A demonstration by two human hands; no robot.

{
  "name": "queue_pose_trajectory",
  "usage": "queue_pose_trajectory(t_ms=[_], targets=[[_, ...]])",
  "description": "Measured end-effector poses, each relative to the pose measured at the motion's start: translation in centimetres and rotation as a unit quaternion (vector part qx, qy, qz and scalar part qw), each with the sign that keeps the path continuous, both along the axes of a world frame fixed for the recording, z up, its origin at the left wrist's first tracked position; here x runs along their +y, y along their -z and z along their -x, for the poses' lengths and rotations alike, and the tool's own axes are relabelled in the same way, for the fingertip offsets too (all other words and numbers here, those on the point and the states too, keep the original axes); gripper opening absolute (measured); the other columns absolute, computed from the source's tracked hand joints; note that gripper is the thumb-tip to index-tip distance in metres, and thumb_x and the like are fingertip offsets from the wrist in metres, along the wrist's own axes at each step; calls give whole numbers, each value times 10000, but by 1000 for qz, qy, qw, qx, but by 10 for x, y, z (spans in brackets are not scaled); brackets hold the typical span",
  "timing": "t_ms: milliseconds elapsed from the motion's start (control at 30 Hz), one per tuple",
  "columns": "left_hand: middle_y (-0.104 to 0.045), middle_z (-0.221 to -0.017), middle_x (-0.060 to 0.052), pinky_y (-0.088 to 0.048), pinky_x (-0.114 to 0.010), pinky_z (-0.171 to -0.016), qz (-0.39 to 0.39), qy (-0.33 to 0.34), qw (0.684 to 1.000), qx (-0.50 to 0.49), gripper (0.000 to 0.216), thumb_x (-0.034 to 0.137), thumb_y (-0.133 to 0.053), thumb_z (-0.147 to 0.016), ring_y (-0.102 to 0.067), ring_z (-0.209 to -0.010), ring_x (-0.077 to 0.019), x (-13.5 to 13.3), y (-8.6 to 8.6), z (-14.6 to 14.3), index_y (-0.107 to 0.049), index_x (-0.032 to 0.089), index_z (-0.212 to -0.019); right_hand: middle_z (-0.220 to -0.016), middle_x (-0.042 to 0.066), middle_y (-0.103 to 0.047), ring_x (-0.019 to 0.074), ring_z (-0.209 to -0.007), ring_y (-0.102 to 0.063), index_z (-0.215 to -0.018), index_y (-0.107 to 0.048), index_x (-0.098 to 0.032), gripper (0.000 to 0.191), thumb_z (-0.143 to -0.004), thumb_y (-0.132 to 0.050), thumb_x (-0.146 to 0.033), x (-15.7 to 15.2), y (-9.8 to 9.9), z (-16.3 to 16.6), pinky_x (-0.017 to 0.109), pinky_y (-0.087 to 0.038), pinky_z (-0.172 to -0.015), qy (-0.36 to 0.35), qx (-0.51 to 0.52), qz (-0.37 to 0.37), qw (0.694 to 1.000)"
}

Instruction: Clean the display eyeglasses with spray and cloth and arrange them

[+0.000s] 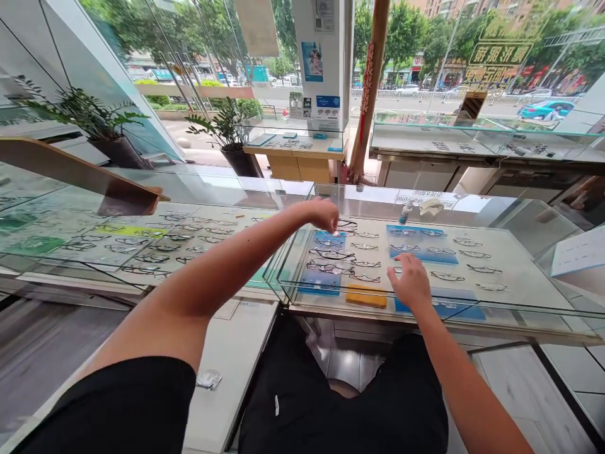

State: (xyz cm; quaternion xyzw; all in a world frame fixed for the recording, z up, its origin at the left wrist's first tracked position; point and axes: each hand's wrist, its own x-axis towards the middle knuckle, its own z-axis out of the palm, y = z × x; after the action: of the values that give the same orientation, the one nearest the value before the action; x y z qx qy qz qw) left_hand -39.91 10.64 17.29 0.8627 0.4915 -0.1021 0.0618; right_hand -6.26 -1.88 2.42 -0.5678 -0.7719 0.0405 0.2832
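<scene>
My left hand (325,215) reaches across the glass display case (302,296), its fingers curled closed over the glass top. Whatever it holds, if anything, is hidden. Just beside it shows a dark pair of eyeglasses (348,224); I cannot tell whether the hand touches it. My right hand (410,279) is over the glass nearer to me, fingers slightly bent and apart, with nothing seen in it. Under the glass lie rows of eyeglasses (448,276), some on a blue sheet (444,253), and a yellow-orange case (366,296).
A small spray bottle (405,212) and a crumpled cloth (431,207) stand toward the back of the case. On the left is a brown wooden board (127,192). A small silvery packet (208,379) lies on the white surface below. Potted plants (118,148) stand by the window.
</scene>
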Motion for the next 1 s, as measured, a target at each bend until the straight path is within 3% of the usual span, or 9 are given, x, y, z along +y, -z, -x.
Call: queue_pose_trajectory(t_ms=[167,367,533,667,733,833,900,967,1000], targets=[[-786,-1053,-139,-391,-565,-1128,-14,-26,1000,10,29,220,-819,-758,-558,-1171,-361,7,30,-20,-833,202,-775,-1279,179,-687,363,-1166,-611,-1200,-602,-196,275,-1030,-514,-393,0,-1,2,520,-501,-999,1,4,0,1000],[-780,-1043,-132,-369,-578,-1153,-3,-29,1000,-8,65,263,-818,-781,-558,-1178,-359,5,51,-19,-827,202,-799,-1270,176,-686,359,-1162,-612,-1190,-607,-204,269,-1030,-506,-395,0,-2,3,509,-495,-990,6,7,-5,1000],[-772,-1151,-122,-367,-552,-1171,-3,-39,999,-29,96,273,-812,-798,-552,-1244,-366,-17,36,-18,-825,207,-867,-1307,174,-692,362,-1183,-626,-1198,-616,-203,285,-1029,-507,-404,-1,0,1,513,-501,-998,6,7,-10,1000],[-732,-1265,-123,-444,-463,-1092,-32,-46,989,-137,240,372,-702,-911,-608,-1211,-333,-72,2,4,-805,205,-1049,-1310,176,-705,369,-1209,-631,-1193,-627,-210,295,-1036,-508,-429,-3,1,-3,524,-507,-1023,-7,12,-13,1000],[-758,-1109,-88,-499,-397,-972,59,-57,977,-199,304,472,-665,-955,-673,-1050,-278,-114,-14,24,-784,213,-1060,-1308,174,-711,375,-1222,-631,-1190,-634,-216,302,-1040,-504,-444,-3,2,-4,528,-512,-1025,-10,9,-17,1000],[-740,-803,-33,-518,-328,-743,351,-73,913,-193,417,636,-696,-926,-683,-788,-220,-180,-16,64,-753,228,-859,-1321,168,-713,377,-1226,-637,-1188,-642,-217,317,-1039,-507,-463,-3,3,-5,535,-520,-1032,-10,0,-27,1000],[-702,-668,-27,-528,-322,-682,533,-105,829,-130,426,627,-754,-867,-683,-680,-211,-218,8,94,-713,225,-729,-1319,166,-715,380,-1212,-645,-1189,-647,-216,327,-1037,-511,-471,-3,4,-5,541,-528,-1030,-8,-10,-33,999],[-639,-565,-25,-525,-323,-606,584,-178,785,-104,447,606,-802,-786,-657,-581,-211,-245,50,127,-642,221,-625,-1317,165,-714,384,-1196,-651,-1199,-648,-215,336,-1033,-516,-477,-3,6,-6,547,-533,-1026,-5,-24,-38,999],[-612,-533,-27,-520,-326,-562,576,-223,780,-100,463,601,-815,-743,-639,-541,-215,-253,73,143,-607,219,-584,-1317,165,-713,386,-1190,-653,-1205,-648,-215,343,-1031,-517,-480,-3,7,-6,550,-534,-1026,-3,-31,-40,999]])
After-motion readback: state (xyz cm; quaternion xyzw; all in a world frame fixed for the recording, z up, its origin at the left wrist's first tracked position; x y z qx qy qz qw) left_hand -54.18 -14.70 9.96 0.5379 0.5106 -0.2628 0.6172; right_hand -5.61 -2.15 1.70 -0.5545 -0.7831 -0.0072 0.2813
